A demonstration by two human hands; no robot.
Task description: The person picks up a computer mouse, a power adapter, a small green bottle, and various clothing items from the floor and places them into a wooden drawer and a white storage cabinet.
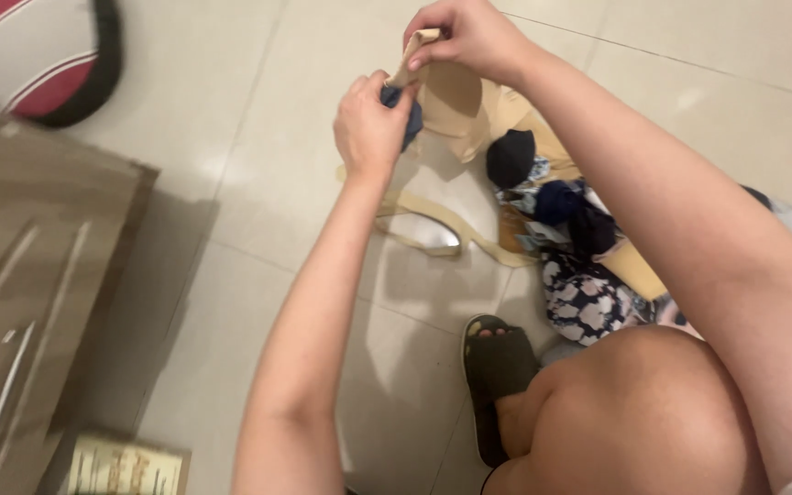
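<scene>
1. Nearest the camera, a bare bent knee (639, 412) fills the five o'clock corner, with a dark green open-toed slipper (497, 380) on the foot just beside it; the person crouches low, and a steady crouch would help keep both hands free.
2. At twelve o'clock the right hand (469, 37) has its fingers pinched together on the end of a beige fabric strap (414, 55); a firm pinch close to the tip seems the best way to keep it from slipping.
3. Toward eleven o'clock the left hand (370, 124) is closed around a small dark blue cloth item (407, 115) and the lower part of the same strap, which runs taut between the two hands.
4. Below them hangs the beige padded undergarment (460, 105), its loose band (433, 225) trailing on the pale glossy floor tiles (268, 137); lifting it clear would probably avoid snagging.
5. At three o'clock lies a heap of dark and floral-print clothes (579, 275), touching the garment.
6. At nine o'clock stands a brown wooden cabinet (29, 275).
</scene>
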